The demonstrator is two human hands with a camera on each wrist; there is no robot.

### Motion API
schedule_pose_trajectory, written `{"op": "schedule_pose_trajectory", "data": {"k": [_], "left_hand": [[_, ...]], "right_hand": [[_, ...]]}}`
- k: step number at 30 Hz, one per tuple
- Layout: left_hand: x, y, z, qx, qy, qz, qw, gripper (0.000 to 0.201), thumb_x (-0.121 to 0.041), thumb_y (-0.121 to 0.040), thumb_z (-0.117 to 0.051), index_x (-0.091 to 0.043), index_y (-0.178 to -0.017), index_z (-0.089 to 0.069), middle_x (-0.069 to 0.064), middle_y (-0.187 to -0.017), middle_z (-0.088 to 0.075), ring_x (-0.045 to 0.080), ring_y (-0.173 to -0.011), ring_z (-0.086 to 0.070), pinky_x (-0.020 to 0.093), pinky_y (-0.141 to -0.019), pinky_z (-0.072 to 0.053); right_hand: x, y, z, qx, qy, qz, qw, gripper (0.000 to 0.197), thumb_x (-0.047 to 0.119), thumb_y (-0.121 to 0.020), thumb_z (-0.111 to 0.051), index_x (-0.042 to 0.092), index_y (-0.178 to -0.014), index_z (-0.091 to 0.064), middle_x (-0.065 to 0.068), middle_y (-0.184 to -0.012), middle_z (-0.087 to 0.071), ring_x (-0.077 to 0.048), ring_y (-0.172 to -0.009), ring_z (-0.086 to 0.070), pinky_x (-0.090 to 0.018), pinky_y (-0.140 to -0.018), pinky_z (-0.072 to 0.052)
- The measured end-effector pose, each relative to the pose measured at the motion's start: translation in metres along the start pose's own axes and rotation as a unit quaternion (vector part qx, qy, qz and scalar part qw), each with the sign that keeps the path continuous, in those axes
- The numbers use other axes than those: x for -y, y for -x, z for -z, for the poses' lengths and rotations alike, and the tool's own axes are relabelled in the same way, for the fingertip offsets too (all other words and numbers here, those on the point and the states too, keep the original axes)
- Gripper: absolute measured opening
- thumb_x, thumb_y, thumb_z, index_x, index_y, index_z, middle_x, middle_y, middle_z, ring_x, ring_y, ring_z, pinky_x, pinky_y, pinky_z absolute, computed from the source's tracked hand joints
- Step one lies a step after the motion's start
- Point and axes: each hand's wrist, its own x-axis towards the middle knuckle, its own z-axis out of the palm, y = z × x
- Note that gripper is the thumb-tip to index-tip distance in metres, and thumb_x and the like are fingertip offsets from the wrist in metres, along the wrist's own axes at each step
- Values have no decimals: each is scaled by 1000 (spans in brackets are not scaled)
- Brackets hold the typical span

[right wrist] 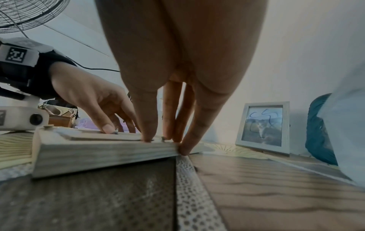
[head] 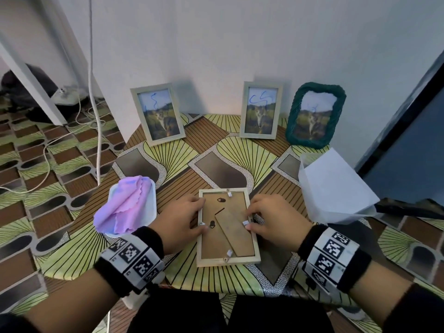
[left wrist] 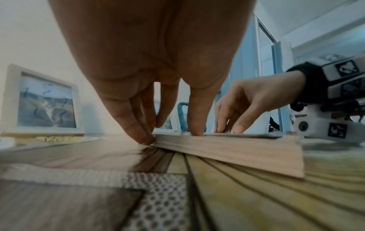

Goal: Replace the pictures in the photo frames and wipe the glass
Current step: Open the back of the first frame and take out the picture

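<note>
Both hands are on the face-down wooden photo frame [head: 228,227] lying flat near the front edge of the table [head: 240,152]. Left hand [head: 182,222]: fingers bent down, tips against the frame's left rail where it meets the tabletop, thumb on the backing board beside a small white tab [head: 201,223]. Left wrist view shows the same hand [left wrist: 150,78] w/ fingertips [left wrist: 146,139] at the frame's side edge and one digit on top. Right hand [head: 274,219]: fingers curled over the right rail, thumb by another white tab [head: 246,223] at the board's right edge. Right wrist view: its fingertips [right wrist: 183,150] touch the frame's side and top. So each hand grips the frame by its rail; neither lifts it off the table.

Frame's back faces up: brown backing board w/ folded-flat stand, two dark hanger clips, white tabs at top and bottom too.

At the back, upright vs. the wall: pale wooden frame at left [head: 158,114], second pale frame [head: 260,109], and a green woven frame [head: 314,115] just right of it. All three hold a landscape pic w/ blue pen scribbles on it.

Left of the hands, a pink-lilac cloth [head: 125,207] in a white container, hanging over the table's left edge. Right side: white paper sheets [head: 336,188], well apart from the frame.
</note>
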Motion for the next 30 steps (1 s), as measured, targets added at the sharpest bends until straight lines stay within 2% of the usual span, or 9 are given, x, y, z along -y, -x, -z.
{"op": "schedule_pose_trajectory", "data": {"k": [5, 10, 14, 18, 20, 23, 25, 28, 30], "left_hand": [[-5, 0, 0, 10, -46, 7, 999, 30, -35, -88, -66, -12, -107, -62, 1, -120, -62, 20, -117, -55, 32, -95, -43], [-9, -2, -1, 3, -64, 28, 998, 30, -38, -93, -57, -14, -110, -65, 1, -119, -65, 17, -116, -57, 30, -95, -43], [-12, -8, 2, -13, -67, 48, 997, 23, -39, -88, -59, -17, -89, -65, -3, -92, -66, 15, -89, -60, 27, -81, -45], [-12, -10, 10, -9, -38, 94, 995, 32, -39, -81, -66, -10, -94, -73, 4, -87, -71, 20, -85, -63, 33, -80, -50], [-13, -12, 13, -10, -18, 113, 993, 25, -33, -80, -67, -17, -96, -77, 1, -82, -72, 15, -78, -63, 25, -74, -50], [-11, -17, 17, -19, 28, 144, 989, 32, -17, -83, -63, -24, -112, -75, -7, -97, -75, 5, -81, -63, 13, -74, -42], [-8, -20, 20, -4, 37, 144, 989, 34, -16, -83, -66, -24, -115, -73, -8, -101, -75, 3, -82, -62, 10, -74, -39], [-6, -18, 20, 6, 24, 132, 991, 32, -16, -85, -63, -25, -114, -74, -8, -102, -75, 7, -87, -64, 13, -79, -42], [-7, -16, 18, 12, -13, 112, 994, 29, -15, -86, -57, -24, -106, -76, -3, -94, -75, 15, -88, -65, 22, -80, -48]], "right_hand": [[-4, -5, 0, -10, -26, 3, 1000, 18, 34, -87, -70, 20, -93, -79, 8, -89, -67, -7, -81, -58, -29, -79, -51], [-6, -6, -2, -22, -29, 2, 999, 18, 35, -87, -69, 21, -89, -80, 11, -83, -67, -2, -76, -58, -24, -74, -53], [-6, -7, 3, -29, -64, -12, 997, 15, 33, -84, -74, 20, -86, -81, 8, -79, -71, -2, -72, -62, -23, -70, -55], [-3, -7, 4, -37, -69, -32, 996, 15, 34, -82, -75, 21, -85, -81, 9, -77, -72, 0, -71, -63, -20, -71, -55], [-1, -8, 4, -40, -60, -44, 996, 15, 33, -82, -73, 19, -80, -81, 9, -73, -71, -1, -70, -62, -20, -71, -54], [4, -10, 2, -45, -48, -60, 996, 16, 29, -80, -72, 18, -72, -78, 7, -67, -68, -2, -67, -60, -17, -67, -52], [6, -11, 0, -48, -48, -71, 995, 14, 28, -79, -73, 18, -70, -77, 9, -66, -65, -1, -66, -59, -17, -64, -51], [3, -13, -1, -61, -69, -90, 992, 13, 24, -78, -73, 18, -67, -76, 9, -64, -65, -2, -66, -60, -17, -62, -52], [1, -15, -1, -72, -82, -103, 989, 13, 24, -79, -73, 18, -67, -75, 9, -66, -66, -3, -67, -61, -17, -63, -53]]}}
